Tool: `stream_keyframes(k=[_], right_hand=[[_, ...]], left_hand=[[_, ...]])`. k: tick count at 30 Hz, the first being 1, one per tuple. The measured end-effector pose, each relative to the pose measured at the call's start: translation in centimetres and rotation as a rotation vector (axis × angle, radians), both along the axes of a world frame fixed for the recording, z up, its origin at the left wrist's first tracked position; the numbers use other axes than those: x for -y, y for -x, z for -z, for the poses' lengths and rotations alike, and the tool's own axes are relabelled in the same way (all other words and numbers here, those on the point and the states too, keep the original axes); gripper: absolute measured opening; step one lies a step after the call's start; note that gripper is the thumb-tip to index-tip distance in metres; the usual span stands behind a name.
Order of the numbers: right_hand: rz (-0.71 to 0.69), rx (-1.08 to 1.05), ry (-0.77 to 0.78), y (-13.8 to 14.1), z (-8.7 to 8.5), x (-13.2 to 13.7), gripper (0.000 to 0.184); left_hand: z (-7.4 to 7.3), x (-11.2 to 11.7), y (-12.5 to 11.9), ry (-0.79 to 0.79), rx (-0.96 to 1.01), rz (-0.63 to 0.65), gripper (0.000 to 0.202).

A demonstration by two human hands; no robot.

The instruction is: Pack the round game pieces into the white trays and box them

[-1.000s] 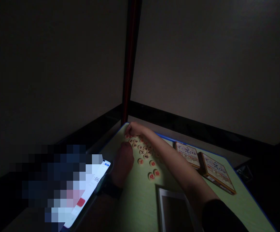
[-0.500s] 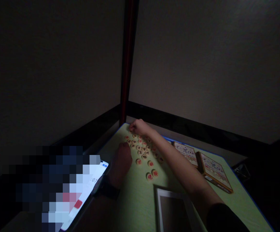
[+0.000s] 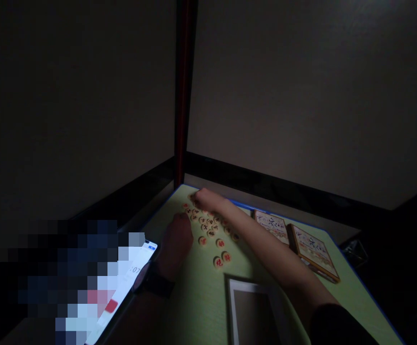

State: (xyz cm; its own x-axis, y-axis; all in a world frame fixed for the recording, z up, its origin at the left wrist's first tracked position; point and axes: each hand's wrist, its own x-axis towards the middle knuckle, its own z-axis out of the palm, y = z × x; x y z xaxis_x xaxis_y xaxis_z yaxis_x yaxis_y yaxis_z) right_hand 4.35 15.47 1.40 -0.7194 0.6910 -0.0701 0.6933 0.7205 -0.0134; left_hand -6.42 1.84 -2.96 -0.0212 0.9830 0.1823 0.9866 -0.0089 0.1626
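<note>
My right hand reaches to the far corner of the table, its fingers curled down and pinched on a pale round Chinese chess piece. Closed and resting low over the green tabletop is my left hand, which wears a dark wristwatch. What its fingers hold, if anything, is hidden. Several more Chinese chess pieces lie loosely between and below my hands, some with red characters, some with dark ones. A red-marked piece sits closer to me, touching or nearly touching another one.
Two flat printed boxes lie side by side at the right. A white-framed flat object with a dark centre is near the front. At the left glows a phone, partly pixelated. Walls meet behind the table.
My right hand has come down slightly toward the pieces, its fingers lower over the far corner. My left hand stays about where it was. The whole view has shifted slightly.
</note>
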Motion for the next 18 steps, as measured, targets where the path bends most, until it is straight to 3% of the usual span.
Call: stream_keyframes(k=[8, 13, 18], right_hand=[[-0.026, -0.093, -0.05, -1.1, -1.4, 1.7, 0.02], [-0.047, -0.204, -0.055, -5.9, -2.8, 4.1, 0.023], [0.062, -0.422, -0.043, -11.8, -3.0, 9.1, 0.02]], left_hand=[[0.0, -0.1, 0.1, 0.002, 0.009, -0.007, 0.029], [-0.4, -0.2, 0.0, 0.051, 0.033, -0.013, 0.031], [0.0, -0.3, 0.1, 0.01, 0.026, 0.007, 0.03]])
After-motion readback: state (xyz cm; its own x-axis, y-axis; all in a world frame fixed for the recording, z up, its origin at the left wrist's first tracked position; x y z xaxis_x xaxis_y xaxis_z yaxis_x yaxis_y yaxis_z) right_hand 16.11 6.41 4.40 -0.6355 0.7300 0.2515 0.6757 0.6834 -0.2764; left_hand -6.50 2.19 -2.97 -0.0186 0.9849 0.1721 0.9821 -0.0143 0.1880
